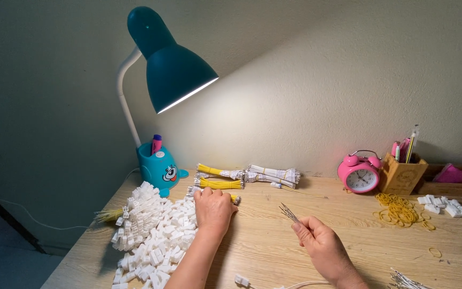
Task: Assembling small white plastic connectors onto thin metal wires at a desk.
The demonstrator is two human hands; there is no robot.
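My left hand [213, 210] rests palm down on the wooden desk [274, 241], its fingers on a bundle of yellow wires [235, 199] at the edge of a large heap of small white plastic connectors [153, 235]. My right hand [321, 243] pinches a few thin grey wires [289, 213] that stick up and to the left from my fingers. More yellow wire bundles [219, 183] and white wire bundles [272, 175] lie just beyond, near the wall.
A teal desk lamp [171, 69] with a pen-holder base [159, 167] lights the desk. A pink alarm clock [359, 174], a wooden pen box [402, 174], yellow rubber bands [399, 210] and more white connectors [450, 206] sit at right.
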